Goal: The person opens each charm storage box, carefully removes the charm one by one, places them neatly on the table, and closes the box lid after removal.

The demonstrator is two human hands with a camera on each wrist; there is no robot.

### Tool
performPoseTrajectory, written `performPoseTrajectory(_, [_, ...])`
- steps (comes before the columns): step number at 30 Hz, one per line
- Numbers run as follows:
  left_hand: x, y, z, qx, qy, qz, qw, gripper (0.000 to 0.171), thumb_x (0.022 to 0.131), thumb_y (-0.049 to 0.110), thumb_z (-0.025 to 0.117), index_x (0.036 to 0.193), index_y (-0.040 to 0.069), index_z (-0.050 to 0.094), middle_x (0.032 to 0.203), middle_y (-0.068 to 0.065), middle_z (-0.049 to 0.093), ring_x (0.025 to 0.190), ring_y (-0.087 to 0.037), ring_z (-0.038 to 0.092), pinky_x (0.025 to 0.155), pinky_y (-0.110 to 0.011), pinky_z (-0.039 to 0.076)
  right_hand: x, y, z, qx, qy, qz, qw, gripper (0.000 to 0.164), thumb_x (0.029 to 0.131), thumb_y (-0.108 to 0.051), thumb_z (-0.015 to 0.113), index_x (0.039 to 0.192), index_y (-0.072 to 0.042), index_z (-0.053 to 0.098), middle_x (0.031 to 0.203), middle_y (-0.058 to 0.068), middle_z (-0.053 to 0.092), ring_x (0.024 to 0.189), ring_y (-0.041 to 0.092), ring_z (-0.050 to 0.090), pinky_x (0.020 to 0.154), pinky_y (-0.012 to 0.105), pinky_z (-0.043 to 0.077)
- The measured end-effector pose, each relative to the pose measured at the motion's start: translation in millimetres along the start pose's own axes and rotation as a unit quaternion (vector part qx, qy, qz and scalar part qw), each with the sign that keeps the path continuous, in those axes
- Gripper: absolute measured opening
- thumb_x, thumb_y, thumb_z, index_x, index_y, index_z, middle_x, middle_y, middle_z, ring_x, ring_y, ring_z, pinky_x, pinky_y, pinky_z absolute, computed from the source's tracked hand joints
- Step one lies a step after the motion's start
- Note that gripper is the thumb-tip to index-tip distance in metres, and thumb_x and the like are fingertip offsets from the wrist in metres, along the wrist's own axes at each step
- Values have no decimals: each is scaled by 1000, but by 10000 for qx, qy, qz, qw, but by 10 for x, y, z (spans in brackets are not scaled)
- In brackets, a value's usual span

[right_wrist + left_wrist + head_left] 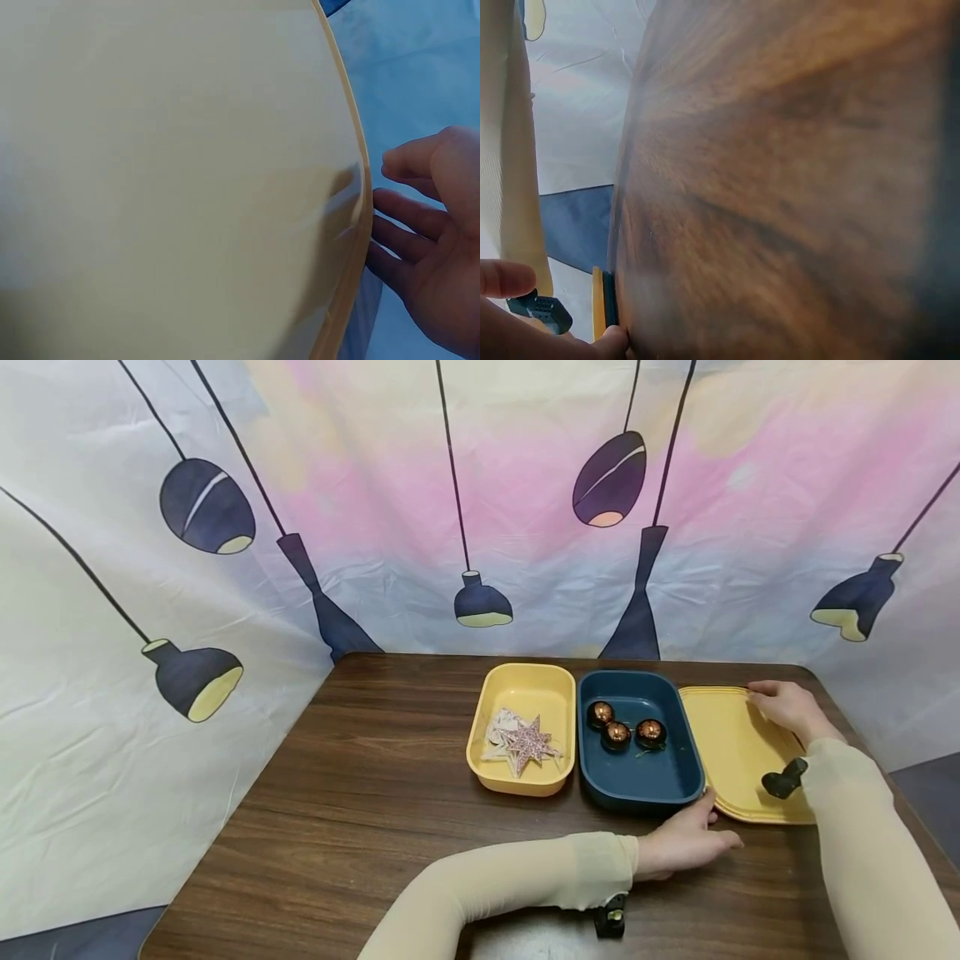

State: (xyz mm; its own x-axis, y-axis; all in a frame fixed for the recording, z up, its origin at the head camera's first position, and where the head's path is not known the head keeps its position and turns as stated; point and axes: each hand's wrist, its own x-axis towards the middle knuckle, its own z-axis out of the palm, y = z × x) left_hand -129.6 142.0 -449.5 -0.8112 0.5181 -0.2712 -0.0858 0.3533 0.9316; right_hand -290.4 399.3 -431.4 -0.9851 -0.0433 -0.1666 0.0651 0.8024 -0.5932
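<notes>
A flat yellow lid [731, 752], with stacked edges along its near side, lies on the right of the table. At its near left corner my left hand [684, 842] touches the edge with its fingertips, thumb held apart, close to the blue box [637, 785]. My right hand [791, 708] is at the lid's far right; in the right wrist view its fingers [409, 244] rest against the lid's rim and the thumb stands clear. In the left wrist view, a dark layer lies against the yellow edge.
Three shiny brown baubles [617, 735] lie in the blue box. Left of it stands a yellow box [521, 787] holding a glittery pink star [529, 744] and white ornaments [501, 733]. The wooden table [375, 777] backs onto a patterned cloth [405, 527].
</notes>
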Motion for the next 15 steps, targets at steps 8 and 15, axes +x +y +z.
performPoseTrajectory(8, [-54,-9,-74,1660,-746,675,9810,74,97,26,65,160,13,29,162,5,26,144,-1,26,110,-14,26,-95,-24,-102,-50,133,-277,9995,62,110,-33,32,149,15,31,146,45,28,128,62,34,100,70,35])
performPoseTrajectory(15, [-153,78,-233,3291,-1675,1218,9213,70,103,37,55,162,21,21,162,13,25,140,10,21,107,-7,24,-184,-128,-134,49,161,-660,9977,68,110,-41,32,152,13,27,148,43,28,132,61,30,102,70,33])
